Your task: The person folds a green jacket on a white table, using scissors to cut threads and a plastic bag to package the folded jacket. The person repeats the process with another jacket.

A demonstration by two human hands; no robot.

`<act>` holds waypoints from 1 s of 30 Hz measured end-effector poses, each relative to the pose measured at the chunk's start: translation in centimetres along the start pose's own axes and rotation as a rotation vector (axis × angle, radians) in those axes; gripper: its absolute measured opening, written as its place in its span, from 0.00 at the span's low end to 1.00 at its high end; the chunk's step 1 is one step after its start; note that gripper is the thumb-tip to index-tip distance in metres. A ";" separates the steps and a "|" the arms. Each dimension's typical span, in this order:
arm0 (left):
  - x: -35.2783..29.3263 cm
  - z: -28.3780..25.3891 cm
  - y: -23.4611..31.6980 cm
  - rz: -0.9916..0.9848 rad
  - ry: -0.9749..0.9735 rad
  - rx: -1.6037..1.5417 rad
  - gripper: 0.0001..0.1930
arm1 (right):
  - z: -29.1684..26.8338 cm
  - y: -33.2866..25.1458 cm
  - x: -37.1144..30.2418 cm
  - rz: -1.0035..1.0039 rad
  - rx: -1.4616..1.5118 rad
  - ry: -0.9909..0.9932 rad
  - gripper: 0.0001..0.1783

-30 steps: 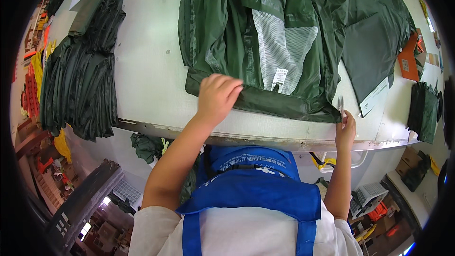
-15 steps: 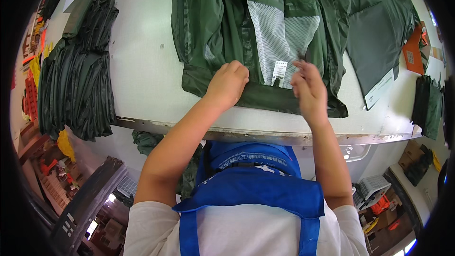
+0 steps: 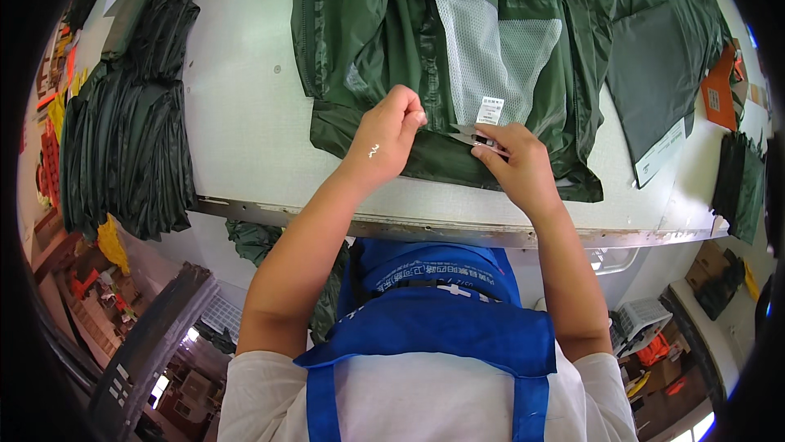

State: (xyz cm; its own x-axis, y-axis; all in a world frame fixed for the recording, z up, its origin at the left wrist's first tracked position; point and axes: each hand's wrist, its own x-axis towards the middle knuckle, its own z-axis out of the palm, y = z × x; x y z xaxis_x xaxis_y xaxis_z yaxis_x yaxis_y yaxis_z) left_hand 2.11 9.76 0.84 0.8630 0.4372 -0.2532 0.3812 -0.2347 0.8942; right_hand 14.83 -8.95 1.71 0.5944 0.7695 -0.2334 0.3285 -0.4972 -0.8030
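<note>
The green jacket (image 3: pixel 396 45) lies on the bench (image 3: pixel 237 115), its wide hem on the near side. The right hand (image 3: pixel 523 166) has its fingers closed on small snips (image 3: pixel 484 142), just near of a white tag (image 3: pixel 491 108). Left of them, the left hand (image 3: pixel 386 138) has curled fingers; I can't tell if they pinch anything. A dark green pile (image 3: pixel 127 148) is on the left.

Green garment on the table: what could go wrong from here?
The small metal snips in the right hand's grip point toward the left hand, so a slip might nick its fingers.

The blades also lie close to the green hem and white mesh, so a stray cut could damage either.

The white label sits right by the right hand's fingers and could get clipped too.
</note>
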 end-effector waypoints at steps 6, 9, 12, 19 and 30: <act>-0.2 -0.1 2.2 0.095 -0.052 0.062 0.04 | 0.3 -1.0 0.2 0.054 -0.058 -0.045 0.15; -0.4 -0.2 2.2 0.114 -0.059 0.085 0.04 | 0.5 -1.2 0.4 0.044 -0.076 -0.062 0.15; -0.3 0.0 2.3 0.119 -0.051 0.072 0.04 | 0.5 -1.8 0.6 0.039 -0.113 -0.078 0.14; -0.6 -0.7 2.8 0.074 -0.072 0.087 0.04 | 1.0 -2.3 1.2 0.043 -0.186 -0.095 0.14; -4.8 -9.5 3.4 0.076 0.268 -0.459 0.01 | -0.1 -2.8 2.0 0.000 -0.045 0.033 0.15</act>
State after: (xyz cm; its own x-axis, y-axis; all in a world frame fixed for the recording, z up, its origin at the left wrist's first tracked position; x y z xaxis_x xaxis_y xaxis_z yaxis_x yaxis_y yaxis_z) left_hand -3.88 15.10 8.55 0.7447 0.6543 -0.1316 0.0844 0.1033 0.9911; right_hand 15.21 -6.07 3.51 0.6184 0.7560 -0.2146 0.3606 -0.5156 -0.7772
